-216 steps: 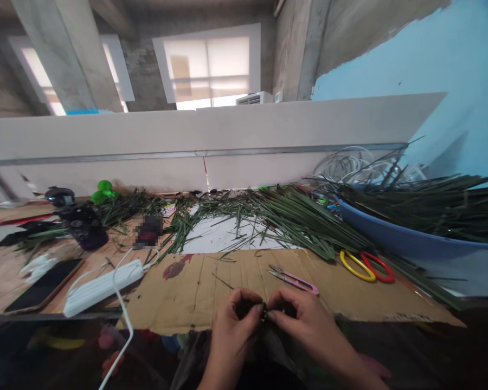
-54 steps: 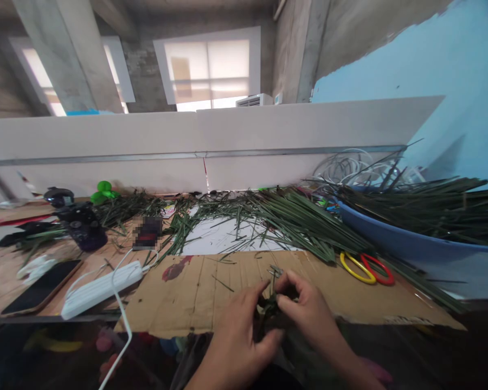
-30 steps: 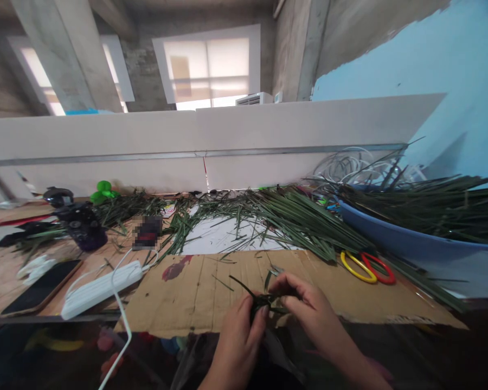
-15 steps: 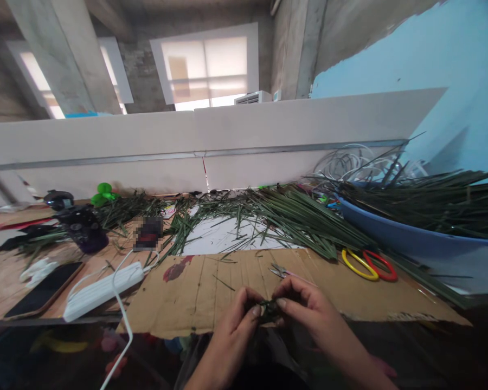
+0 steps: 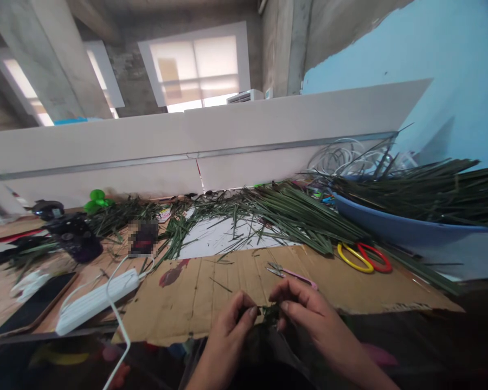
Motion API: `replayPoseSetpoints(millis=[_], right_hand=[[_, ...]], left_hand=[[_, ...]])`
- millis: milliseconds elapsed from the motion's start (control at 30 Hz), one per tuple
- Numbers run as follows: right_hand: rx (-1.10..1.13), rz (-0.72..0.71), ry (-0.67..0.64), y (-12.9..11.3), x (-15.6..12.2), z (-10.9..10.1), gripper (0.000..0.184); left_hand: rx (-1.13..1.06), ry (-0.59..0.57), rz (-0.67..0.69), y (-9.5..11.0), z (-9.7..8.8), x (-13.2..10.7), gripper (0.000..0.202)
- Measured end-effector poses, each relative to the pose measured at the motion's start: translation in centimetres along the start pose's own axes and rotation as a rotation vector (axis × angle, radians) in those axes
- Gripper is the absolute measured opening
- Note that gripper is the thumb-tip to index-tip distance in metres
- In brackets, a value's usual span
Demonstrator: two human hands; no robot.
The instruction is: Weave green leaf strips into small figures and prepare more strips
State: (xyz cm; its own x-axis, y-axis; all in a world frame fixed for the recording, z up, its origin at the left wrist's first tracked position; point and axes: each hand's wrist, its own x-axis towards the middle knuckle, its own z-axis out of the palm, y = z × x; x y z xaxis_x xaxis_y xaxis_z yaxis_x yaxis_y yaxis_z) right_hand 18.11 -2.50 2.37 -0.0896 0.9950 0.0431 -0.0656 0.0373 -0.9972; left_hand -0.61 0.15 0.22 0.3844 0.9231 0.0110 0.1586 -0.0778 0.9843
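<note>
We watched the small dark-green piece [image 5: 272, 311] between the fingertips, by the near edge of the cardboard [image 5: 179, 309]. The right hand [image 5: 309, 309] had it pinched between thumb and curled fingers. The left hand [image 5: 231, 325] was at its other end, thumb and forefinger drawn together; with so little of the piece showing, we could not tell whether those tips gripped it or merely touched it.

The clearest change was in the piece itself. A second earlier, thin strands had stuck out past the fingers; now we saw only a short, compact bit, the rest being hidden by the hands. We judged that the loose ends had been gathered in, and that the work had turned to fine fingertip handling rather than arranging strips.

The pink snips [image 5: 296, 275], partly covered by the right hand a moment before, lay in fuller view on the cardboard, just beyond that hand and untouched. To the right of them were the yellow-and-red-handled scissors [image 5: 369, 262]. The long green leaves [image 5: 296, 211] lay heaped farther back, so we took the piece in the fingers to be the only material being worked.
</note>
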Motion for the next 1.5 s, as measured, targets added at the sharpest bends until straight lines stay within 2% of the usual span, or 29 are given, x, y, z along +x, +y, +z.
replayPoseSetpoints(millis=[200, 333, 500, 767, 867, 967, 1100, 1200, 1300, 1400, 1500], right_hand=[[0.039, -0.002, 0.009, 0.3, -0.8, 0.1, 0.010], [0.058, -0.008, 0.011, 0.6, -1.5, 0.3, 0.010], [0.066, 0.018, 0.030, 0.7, -2.0, 0.6, 0.006], [0.171, 0.035, 0.030, 0.9, -2.1, 0.8, 0.006], [0.298, 0.074, 0.051, 1.2, -1.8, 0.7, 0.007], [0.380, 0.103, 0.077, 1.0, -1.3, 0.3, 0.012], [0.382, 0.095, 0.050, 0.6, -0.6, -0.3, 0.018], [0.384, 0.066, 0.004, 0.2, -0.1, -0.4, 0.017], [0.357, 0.058, -0.013, -0.8, 0.3, -0.3, 0.024], [0.308, -0.002, -0.007, -2.1, 0.6, -0.3, 0.043], [0.229, -0.144, 0.087, -2.7, 0.8, -0.5, 0.058]], left_hand=[[0.036, 0.051, -0.037, -0.2, 0.1, 0.3, 0.034], [0.045, 0.103, -0.010, 0.0, 0.1, 0.2, 0.033], [0.026, 0.098, 0.009, -0.1, 0.1, 0.2, 0.034], [0.038, 0.161, 0.004, -0.7, 0.2, 0.6, 0.030], [0.043, 0.134, -0.004, -0.2, 0.0, 0.3, 0.026], [0.017, 0.051, 0.039, 0.5, -0.6, -0.1, 0.013], [-0.040, -0.091, 0.117, 1.4, -1.4, -0.5, 0.046], [-0.036, -0.131, 0.210, 2.2, -1.3, -0.4, 0.043], [-0.056, -0.094, 0.199, 2.6, -0.7, 0.1, 0.028], [-0.122, 0.027, 0.187, 2.4, -0.1, 0.9, 0.015], [-0.320, 0.114, 0.171, 2.1, 0.0, 1.7, 0.026]])
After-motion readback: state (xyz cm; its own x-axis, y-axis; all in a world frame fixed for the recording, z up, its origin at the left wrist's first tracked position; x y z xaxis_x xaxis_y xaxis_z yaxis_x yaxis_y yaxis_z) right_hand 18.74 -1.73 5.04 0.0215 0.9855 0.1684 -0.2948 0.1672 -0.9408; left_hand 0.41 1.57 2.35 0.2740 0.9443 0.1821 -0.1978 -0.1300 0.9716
